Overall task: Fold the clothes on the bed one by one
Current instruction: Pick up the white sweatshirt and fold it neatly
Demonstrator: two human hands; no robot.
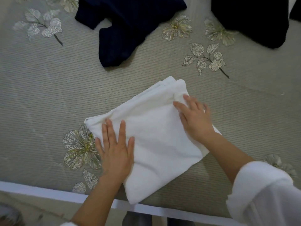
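Nearest, a smooth white rail is seen along the bed's edge, and a rolled white sleeve is seen on the right forearm. Just beyond, a white garment, soft and matte, is shown folded into a rough rectangle, lying askew on the bed near that edge. Layered edges are visible at its far corner. The left hand is laid flat on its left side, fingers straight and spread, pressed onto the cloth. The right hand is laid flat on its far right side, fingers likewise spread, with the fingertips set against a small raised crease. The bed's covering is finely ribbed and grey-green, patterned with veined flowers and leaves. Farther off, a navy garment is seen crumpled, one short sleeve jutting out. A black garment is cut off by the upper right corner.
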